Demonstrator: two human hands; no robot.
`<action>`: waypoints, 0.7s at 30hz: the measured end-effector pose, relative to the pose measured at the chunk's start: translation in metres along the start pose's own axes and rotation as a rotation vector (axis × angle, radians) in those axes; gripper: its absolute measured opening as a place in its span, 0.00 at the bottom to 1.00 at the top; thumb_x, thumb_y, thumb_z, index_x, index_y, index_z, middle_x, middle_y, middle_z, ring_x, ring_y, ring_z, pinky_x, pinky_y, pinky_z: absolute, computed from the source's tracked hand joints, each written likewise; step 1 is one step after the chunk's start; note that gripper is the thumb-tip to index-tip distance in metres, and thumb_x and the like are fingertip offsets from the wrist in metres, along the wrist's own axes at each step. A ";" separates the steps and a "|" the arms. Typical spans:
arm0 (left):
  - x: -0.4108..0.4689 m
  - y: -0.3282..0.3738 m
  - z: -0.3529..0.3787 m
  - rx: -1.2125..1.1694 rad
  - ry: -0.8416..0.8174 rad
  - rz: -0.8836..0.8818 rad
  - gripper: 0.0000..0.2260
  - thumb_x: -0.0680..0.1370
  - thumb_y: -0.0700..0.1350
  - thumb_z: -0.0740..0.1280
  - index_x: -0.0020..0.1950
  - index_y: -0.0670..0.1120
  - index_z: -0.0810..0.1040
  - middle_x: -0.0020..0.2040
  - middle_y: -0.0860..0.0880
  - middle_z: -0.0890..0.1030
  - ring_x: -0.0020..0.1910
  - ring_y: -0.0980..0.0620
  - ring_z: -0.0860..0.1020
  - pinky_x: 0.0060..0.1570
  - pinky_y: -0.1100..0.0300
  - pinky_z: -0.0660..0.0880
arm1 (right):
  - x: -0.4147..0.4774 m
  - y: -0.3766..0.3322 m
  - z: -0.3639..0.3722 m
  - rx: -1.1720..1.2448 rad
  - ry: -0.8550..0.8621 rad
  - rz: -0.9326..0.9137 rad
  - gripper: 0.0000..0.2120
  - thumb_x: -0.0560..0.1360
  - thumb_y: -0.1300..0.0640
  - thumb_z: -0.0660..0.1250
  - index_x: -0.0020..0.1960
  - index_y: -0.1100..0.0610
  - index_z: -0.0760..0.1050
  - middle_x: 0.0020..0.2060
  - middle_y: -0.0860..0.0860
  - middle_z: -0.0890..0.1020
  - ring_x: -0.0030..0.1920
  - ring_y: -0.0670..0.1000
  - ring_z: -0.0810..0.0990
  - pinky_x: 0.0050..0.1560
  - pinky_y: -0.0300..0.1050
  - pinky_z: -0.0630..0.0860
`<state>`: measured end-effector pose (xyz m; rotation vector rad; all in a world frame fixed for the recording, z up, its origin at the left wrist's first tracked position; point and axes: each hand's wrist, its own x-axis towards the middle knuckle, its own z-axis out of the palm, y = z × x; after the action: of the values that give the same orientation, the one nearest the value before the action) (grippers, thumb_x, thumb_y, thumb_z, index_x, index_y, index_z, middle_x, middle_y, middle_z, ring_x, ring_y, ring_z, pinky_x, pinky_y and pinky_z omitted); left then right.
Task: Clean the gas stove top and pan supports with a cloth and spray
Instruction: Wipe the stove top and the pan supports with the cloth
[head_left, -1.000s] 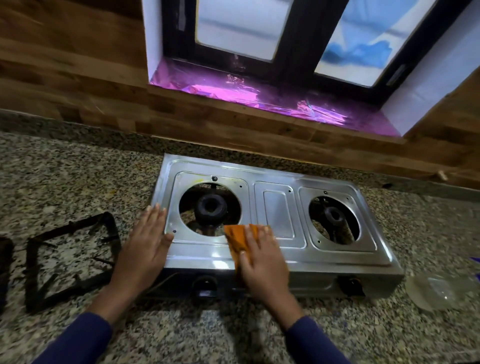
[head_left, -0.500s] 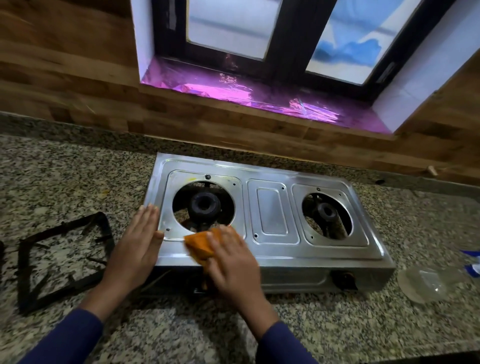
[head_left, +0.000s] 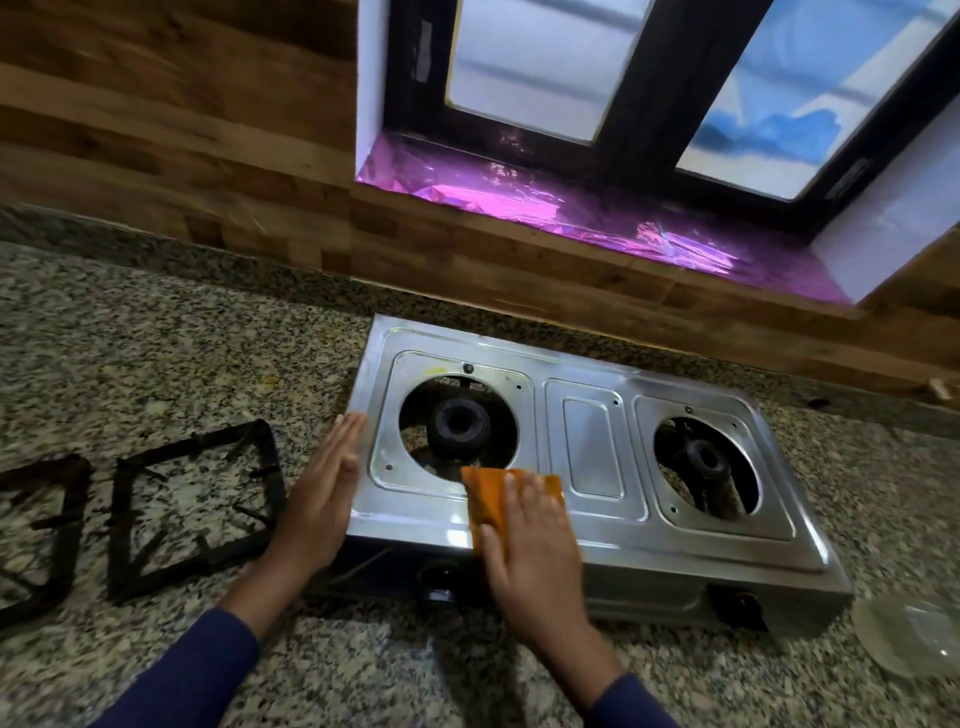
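While the right hand (head_left: 530, 551) lay palm-down on an orange cloth (head_left: 488, 493), its fingers were straight and slightly spread, pressing the cloth flat against the steel top of the two-burner gas stove (head_left: 592, 447). The cloth sat on the stove's front strip, just in front of the left burner (head_left: 460, 426), with its far edge reaching the rim of that burner's round opening. The left hand (head_left: 322, 499) was flat too, fingers straight and held together, resting against the stove's left edge where the steel met the speckled granite bench (head_left: 156, 338).

Both pan supports were off the stove and lay flat on the bench to its left. The nearer pan support (head_left: 192, 442) was just beside the left hand, and the second pan support (head_left: 75, 525) lay further left, partly cut off by the frame edge. The right burner (head_left: 706, 460) stood uncovered in its own opening. Two dark knobs showed on the stove's front face, one (head_left: 441, 577) under the right hand and one (head_left: 737, 605) near the right corner. A clear round glassy object (head_left: 909, 639) lay on the bench off the stove's right front corner. Behind the stove ran a wood-panelled wall (head_left: 156, 130) and a window sill lined with pink foil (head_left: 571, 208).
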<state>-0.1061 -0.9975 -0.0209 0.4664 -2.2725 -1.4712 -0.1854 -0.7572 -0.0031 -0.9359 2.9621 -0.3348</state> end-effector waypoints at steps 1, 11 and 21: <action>0.001 0.002 -0.002 -0.166 0.013 -0.070 0.35 0.74 0.74 0.44 0.76 0.57 0.60 0.77 0.61 0.59 0.75 0.66 0.55 0.74 0.63 0.53 | 0.005 -0.020 0.004 0.015 -0.018 -0.066 0.34 0.80 0.37 0.42 0.80 0.54 0.52 0.79 0.53 0.52 0.79 0.54 0.50 0.77 0.47 0.43; 0.002 0.002 -0.007 -0.851 0.223 -0.417 0.33 0.79 0.62 0.37 0.78 0.47 0.58 0.77 0.51 0.64 0.73 0.59 0.64 0.69 0.64 0.59 | 0.141 -0.137 0.029 0.157 -0.174 -0.233 0.31 0.83 0.44 0.48 0.81 0.56 0.46 0.79 0.59 0.46 0.79 0.57 0.43 0.78 0.54 0.40; 0.000 -0.003 -0.018 -0.739 0.063 -0.462 0.43 0.67 0.78 0.41 0.76 0.59 0.62 0.69 0.63 0.73 0.70 0.65 0.67 0.70 0.59 0.56 | 0.285 -0.120 0.014 -0.013 -0.234 -0.009 0.31 0.83 0.44 0.45 0.80 0.60 0.47 0.80 0.60 0.47 0.79 0.58 0.44 0.78 0.55 0.42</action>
<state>-0.0974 -1.0127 -0.0172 0.8019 -1.4515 -2.3204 -0.3501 -1.0185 0.0220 -0.9200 2.7511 -0.1909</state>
